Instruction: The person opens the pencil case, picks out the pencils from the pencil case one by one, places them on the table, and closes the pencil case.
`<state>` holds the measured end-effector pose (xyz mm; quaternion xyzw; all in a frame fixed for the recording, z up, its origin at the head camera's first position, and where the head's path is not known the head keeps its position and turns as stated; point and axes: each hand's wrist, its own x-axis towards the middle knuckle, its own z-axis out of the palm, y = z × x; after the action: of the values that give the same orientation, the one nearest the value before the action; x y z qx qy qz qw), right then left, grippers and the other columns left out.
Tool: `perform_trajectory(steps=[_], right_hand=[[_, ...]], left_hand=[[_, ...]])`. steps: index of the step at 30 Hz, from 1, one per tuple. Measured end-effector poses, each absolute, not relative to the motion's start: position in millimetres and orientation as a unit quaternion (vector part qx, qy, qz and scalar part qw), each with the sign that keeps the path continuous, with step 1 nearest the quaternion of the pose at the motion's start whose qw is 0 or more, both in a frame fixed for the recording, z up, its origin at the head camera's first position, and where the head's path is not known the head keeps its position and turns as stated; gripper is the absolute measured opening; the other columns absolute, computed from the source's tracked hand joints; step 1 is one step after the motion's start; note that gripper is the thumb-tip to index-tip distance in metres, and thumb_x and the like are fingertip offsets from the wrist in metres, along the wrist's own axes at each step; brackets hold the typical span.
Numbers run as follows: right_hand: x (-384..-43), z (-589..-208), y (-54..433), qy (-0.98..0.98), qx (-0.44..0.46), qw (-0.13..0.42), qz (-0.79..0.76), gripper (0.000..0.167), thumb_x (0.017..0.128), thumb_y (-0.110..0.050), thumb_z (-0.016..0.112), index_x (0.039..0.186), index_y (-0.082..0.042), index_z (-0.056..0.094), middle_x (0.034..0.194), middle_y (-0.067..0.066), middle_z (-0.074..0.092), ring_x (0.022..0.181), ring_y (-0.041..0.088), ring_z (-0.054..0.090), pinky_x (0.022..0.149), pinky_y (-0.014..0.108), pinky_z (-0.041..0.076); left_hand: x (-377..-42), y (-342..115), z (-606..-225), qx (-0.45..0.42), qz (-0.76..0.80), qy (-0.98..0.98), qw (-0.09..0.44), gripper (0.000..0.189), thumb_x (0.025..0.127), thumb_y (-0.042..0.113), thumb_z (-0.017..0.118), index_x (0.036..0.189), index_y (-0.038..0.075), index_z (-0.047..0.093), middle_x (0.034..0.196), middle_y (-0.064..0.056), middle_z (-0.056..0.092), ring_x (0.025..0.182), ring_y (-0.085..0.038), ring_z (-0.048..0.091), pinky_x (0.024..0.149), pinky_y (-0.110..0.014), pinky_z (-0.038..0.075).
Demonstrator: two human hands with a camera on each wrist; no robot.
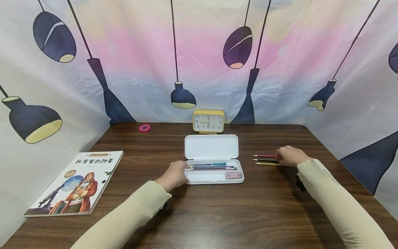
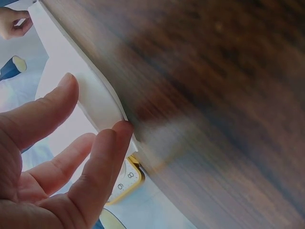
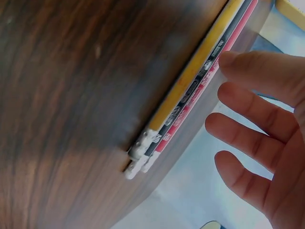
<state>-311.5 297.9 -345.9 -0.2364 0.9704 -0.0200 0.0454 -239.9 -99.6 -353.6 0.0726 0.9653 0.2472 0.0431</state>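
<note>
**Three pencils (image 1: pixel 265 160) at the right grip (image 1: pixel 290 156), points toward the white case (image 1: pixel 205 177)**

Head view: pencils flat on the dark wood tabletop (image 1: pixel 217 214), just left of the right grip, blunt ends at its fingertips. Long axes running side to side, nearly parallel, sharpened points aimed left, apart from the case. Counted: one red, one black, one yellow. Right grip clearly the nearer; left grip (image 1: pixel 175 174) at the case's far end, with the case between it and the pencils. One case, its lid (image 1: pixel 211 147) folded back; inside, one pink block (image 1: pixel 233 175) and several slim writing tools (image 1: pixel 219 164), too small to count surely. Farther off, one yellow clock (image 1: pixel 208 121), one pink ring (image 1: pixel 144 128), one book (image 1: pixel 74 186).

Left wrist view: left grip loosely spread, thumb well apart from the fingers, a fingertip touching the case's edge without wrapping round it. Firmness of that touch impossible to tell.

Right wrist view: three pencils again, side by side, white at the blunt ends; red nearest the thumb, black in the middle, yellow outermost. Right grip relaxed, fingers parted and slightly bent, nothing enclosed; thumb tip right at the red pencil, contact uncertain.
</note>
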Motion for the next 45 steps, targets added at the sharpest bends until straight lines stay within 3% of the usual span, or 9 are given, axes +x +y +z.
perform_trajectory(steps=[45], right_hand=[[-308.9,-338.2,252.5,0.949,-0.315,-0.006,0.0,0.007,0.077,-0.001,0.059,0.076,-0.008,0.061,0.068,-0.004,0.052,0.055,0.009,0.044,0.048,0.028,0.039]], left_hand=[[-240.9,-100.7,-354.8,0.077,0.249,0.965,0.039,0.044,0.06,0.002,0.077,0.101,-0.003,0.061,0.103,-0.016,0.057,0.102,-0.031,0.046,0.085,-0.041,0.037]])
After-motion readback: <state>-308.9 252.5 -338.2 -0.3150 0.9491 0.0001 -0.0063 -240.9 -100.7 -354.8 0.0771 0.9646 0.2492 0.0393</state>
